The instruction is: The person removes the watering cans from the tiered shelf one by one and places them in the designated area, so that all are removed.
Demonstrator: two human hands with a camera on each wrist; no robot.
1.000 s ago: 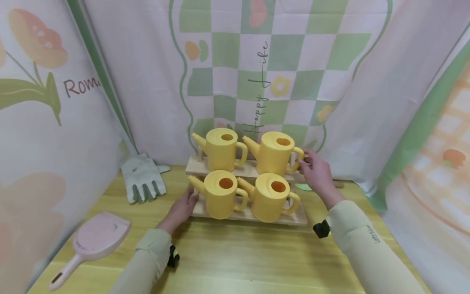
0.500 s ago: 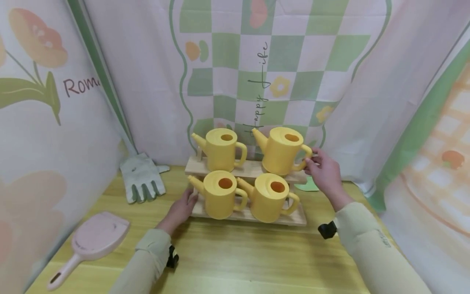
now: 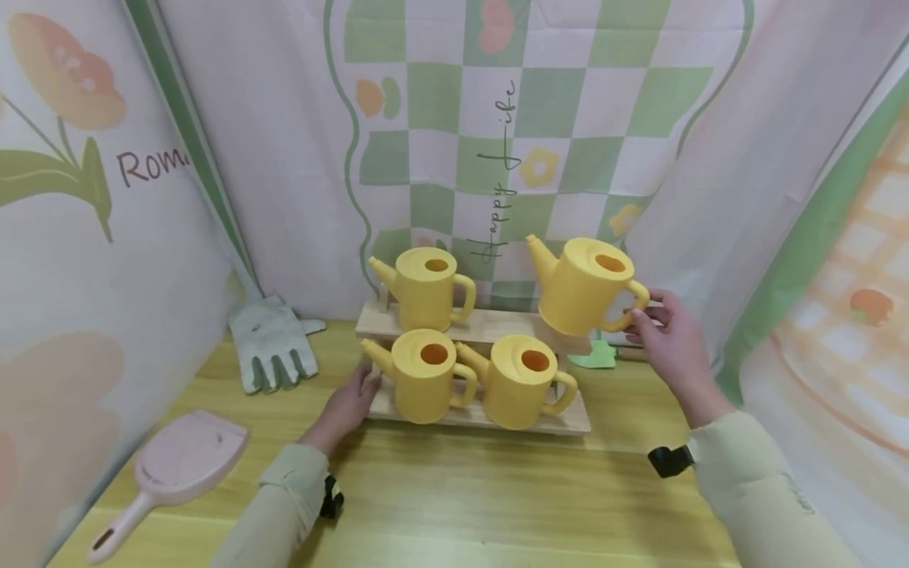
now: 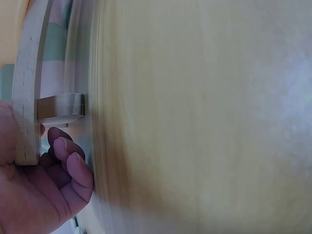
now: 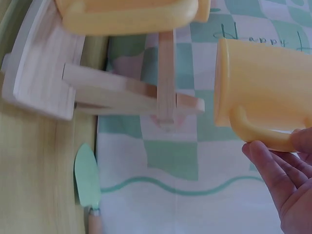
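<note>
In the head view my right hand (image 3: 671,343) pinches the handle of a yellow watering can (image 3: 578,292). This can is raised and tilted, its spout up to the left, above the right end of a two-tier wooden shelf (image 3: 490,323). The right wrist view shows the can (image 5: 268,87) apart from the rack, with fingers and thumb at its handle. My left hand (image 3: 348,406) grips the left end of the lower board; the left wrist view shows its fingers curled beneath that board (image 4: 29,87). One watering can (image 3: 426,296) stands on the upper tier, two more (image 3: 424,386) on the lower.
A green trowel (image 3: 596,356) lies behind the shelf's right end. On the left of the wooden table (image 3: 454,497) are a pair of work gloves or a single glove (image 3: 273,339) and a pink dustpan (image 3: 188,457). Printed curtains (image 3: 284,158) enclose the back and sides.
The right hand has lifted the upper right watering can off its tier and carried it to the right, tilting it. The left hand stays on the shelf.
</note>
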